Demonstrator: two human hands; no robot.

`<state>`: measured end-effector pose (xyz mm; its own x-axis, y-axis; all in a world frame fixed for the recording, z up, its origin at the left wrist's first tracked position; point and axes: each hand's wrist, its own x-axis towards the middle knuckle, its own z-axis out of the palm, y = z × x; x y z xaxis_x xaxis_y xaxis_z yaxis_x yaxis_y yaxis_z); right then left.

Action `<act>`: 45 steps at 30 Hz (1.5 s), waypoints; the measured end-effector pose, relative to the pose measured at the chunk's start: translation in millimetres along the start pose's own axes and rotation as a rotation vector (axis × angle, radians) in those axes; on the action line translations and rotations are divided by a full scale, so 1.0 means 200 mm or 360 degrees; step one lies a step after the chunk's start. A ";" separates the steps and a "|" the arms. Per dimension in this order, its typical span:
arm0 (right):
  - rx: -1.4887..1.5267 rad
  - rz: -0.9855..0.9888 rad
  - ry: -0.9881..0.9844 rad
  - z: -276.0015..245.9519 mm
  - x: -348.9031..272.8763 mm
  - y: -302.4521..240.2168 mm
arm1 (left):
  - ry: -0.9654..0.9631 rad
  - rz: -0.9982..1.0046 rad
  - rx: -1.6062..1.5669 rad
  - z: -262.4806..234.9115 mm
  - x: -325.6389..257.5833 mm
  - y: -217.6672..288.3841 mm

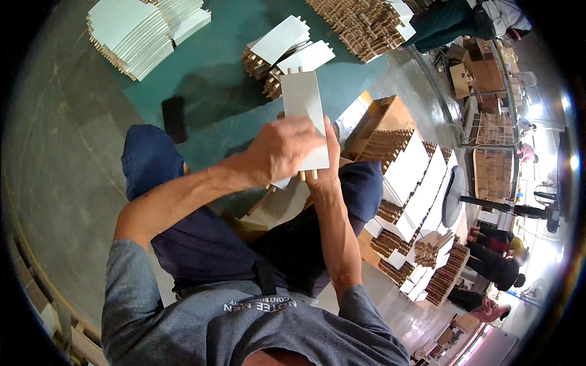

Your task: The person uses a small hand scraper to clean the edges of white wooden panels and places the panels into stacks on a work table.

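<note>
A white rectangular panel [303, 97] with wooden dowels sticking out of both short ends stands in front of me, held over my lap. My right hand [327, 160] grips it from behind and along its right edge, near the lower end. Across the panel's lower face lies my left hand [284, 146], smeared by motion, so its fingers cannot be made out. Below that hand, part of another white piece with dowels [281, 183] shows between my knees, mostly covered.
Beyond the panel, similar dowelled pieces [282, 40] lie piled on a green mat [213, 79]. White panels [128, 27] are stacked far left, more stacks [403, 177] stand right. A dark phone-like slab [174, 119] lies by my left knee. A black fan [453, 195] and people [497, 265] are farther right.
</note>
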<state>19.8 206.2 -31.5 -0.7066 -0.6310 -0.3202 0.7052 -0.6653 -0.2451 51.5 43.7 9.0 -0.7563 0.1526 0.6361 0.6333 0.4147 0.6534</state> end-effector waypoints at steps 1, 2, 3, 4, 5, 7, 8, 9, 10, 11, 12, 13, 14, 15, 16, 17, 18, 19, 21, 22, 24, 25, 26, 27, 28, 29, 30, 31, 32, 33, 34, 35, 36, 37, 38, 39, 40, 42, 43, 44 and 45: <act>-0.0058 -0.0038 0.0115 0.04 0.00 0.02 | -0.0006 0.0004 -0.0071 0.02 -0.02 0.02; -0.0117 -0.0075 0.0237 0.09 -0.02 0.03 | 0.0035 -0.0070 0.0042 0.00 -0.01 -0.01; -0.0009 -0.0084 0.0217 0.12 -0.03 0.04 | 0.0073 -0.0138 0.0159 -0.04 0.03 -0.10; -0.0212 -0.0092 0.0146 0.15 -0.03 0.05 | 0.0113 -0.0201 0.0290 -0.09 0.08 -0.19; -0.0417 -0.0113 0.0075 0.19 -0.04 0.07 | 0.0209 -0.0245 0.0222 -0.13 0.13 -0.25; -0.0631 -0.0119 -0.0094 0.17 -0.04 0.08 | 0.0265 -0.0355 0.0127 -0.15 0.14 -0.28; -0.0458 -0.0141 -0.0068 0.11 -0.02 0.06 | 0.0198 -0.0237 0.0137 -0.13 0.14 -0.25; -0.0279 -0.0162 -0.0031 0.05 -0.01 0.05 | 0.0127 -0.0127 0.0140 -0.09 0.11 -0.20; -0.0101 -0.0185 0.0005 -0.01 0.00 0.03 | 0.0055 -0.0015 0.0142 -0.04 0.07 -0.14; 0.0094 0.0033 -0.0316 -0.06 0.01 0.01 | 0.0030 0.0026 0.0066 0.01 0.01 -0.07; -0.0328 -0.0082 0.0039 0.00 0.01 0.02 | 0.0006 0.0068 -0.0007 0.06 -0.05 0.01; -0.0406 -0.0152 0.0096 0.04 -0.01 0.04 | -0.0065 0.0042 -0.0029 0.06 -0.07 0.07; -0.0487 -0.0212 0.0144 0.07 -0.01 0.06 | 0.0019 0.0054 0.0006 0.06 -0.06 0.03; -0.0170 -0.0133 -0.0054 0.04 -0.02 0.04 | 0.0096 0.0077 0.0029 0.05 -0.02 -0.05; 0.0147 -0.0052 -0.0251 0.01 -0.02 0.02 | 0.0174 0.0100 0.0053 0.04 0.02 -0.13; -0.0264 -0.0175 -0.0368 0.02 -0.04 0.03 | 0.0235 -0.0025 0.0226 -0.04 0.09 -0.18; -0.0256 -0.0121 -0.0315 0.07 -0.05 0.05 | 0.0256 -0.0216 0.0292 -0.11 0.12 -0.29; -0.0253 -0.0064 -0.0264 0.13 -0.05 0.07 | 0.0288 -0.0397 0.0229 -0.17 0.16 -0.38; -0.0274 -0.0072 -0.0132 0.20 -0.08 0.07 | 0.0528 -0.0538 0.0260 -0.24 0.16 -0.51; -0.0262 -0.0081 -0.0151 0.19 -0.06 0.05 | 0.0635 -0.0577 0.0230 -0.27 0.17 -0.53; -0.0211 -0.0152 -0.0163 0.15 -0.06 0.03 | 0.0609 -0.0520 0.0190 -0.32 0.18 -0.40; -0.0170 -0.0110 -0.0150 0.13 -0.06 0.01 | 0.0589 -0.0488 0.0163 -0.32 0.18 -0.34; -0.0190 -0.0081 -0.0124 0.14 -0.04 0.01 | 0.0561 -0.0459 0.0135 -0.31 0.16 -0.31; -0.0211 -0.0051 -0.0098 0.14 -0.03 0.02 | 0.0535 -0.0430 0.0107 -0.28 0.14 -0.28; -0.0234 -0.0018 -0.0074 0.15 -0.03 0.03 | 0.0511 -0.0401 0.0080 -0.26 0.13 -0.27; -0.0298 -0.0084 -0.0091 0.14 -0.03 0.04 | 0.0431 -0.0302 0.0210 -0.25 0.12 -0.29; -0.0460 -0.0307 0.0147 0.11 -0.04 0.05 | 0.0378 -0.0308 0.0234 -0.21 0.13 -0.30; -0.0481 -0.0243 0.0190 0.11 -0.04 0.06 | 0.0351 -0.0303 0.0256 -0.18 0.11 -0.31; -0.0508 -0.0188 0.0239 0.10 -0.04 0.05 | 0.0351 -0.0258 0.0309 -0.16 0.11 -0.30; -0.0623 -0.0170 0.0201 0.06 -0.05 0.04 | 0.0336 -0.0294 0.0282 -0.13 0.10 -0.31; -0.0617 -0.0210 0.0147 0.00 -0.05 0.02 | 0.0188 -0.0337 0.0304 -0.13 0.09 -0.28; -0.0615 -0.0254 0.0096 -0.07 -0.04 0.01 | 0.0003 -0.0158 0.0370 -0.14 0.09 -0.23; -0.0463 -0.0253 -0.0090 -0.12 -0.02 -0.01 | 0.0346 0.0103 0.0041 -0.06 0.09 -0.16; -0.0249 -0.0205 -0.0106 -0.18 -0.02 -0.06 | 0.0136 0.0099 -0.0059 -0.02 0.05 -0.09; -0.0044 -0.0149 -0.0119 -0.21 -0.01 -0.07 | 0.0071 0.0177 0.0005 0.09 -0.03 -0.07; -0.0694 -0.0464 0.0018 -0.19 0.01 -0.06 | -0.0122 0.0276 -0.0051 0.15 -0.09 -0.01; -0.0504 -0.0330 -0.0044 -0.10 0.01 -0.05 | -0.0075 0.0409 -0.0090 0.16 -0.12 0.09; -0.0376 -0.0357 0.0058 0.11 -0.01 0.02 | -0.0097 0.0554 -0.0295 0.12 -0.11 0.21; -0.0190 -0.0288 0.0111 0.13 0.00 0.00 | -0.0076 0.0501 -0.0288 0.07 -0.09 0.23; -0.0037 -0.0200 -0.0092 0.13 -0.01 -0.03 | -0.0056 0.0464 -0.0295 0.05 -0.08 0.24; -0.0210 -0.0400 0.0057 0.12 0.00 -0.02 | 0.0010 0.0401 -0.0208 0.03 -0.06 0.21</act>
<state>15.9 199.0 -8.0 -0.8592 -0.4370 -0.2661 0.5116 -0.7398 -0.4369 86.5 64.3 26.1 -0.5715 0.2304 0.7876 0.8173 0.2453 0.5213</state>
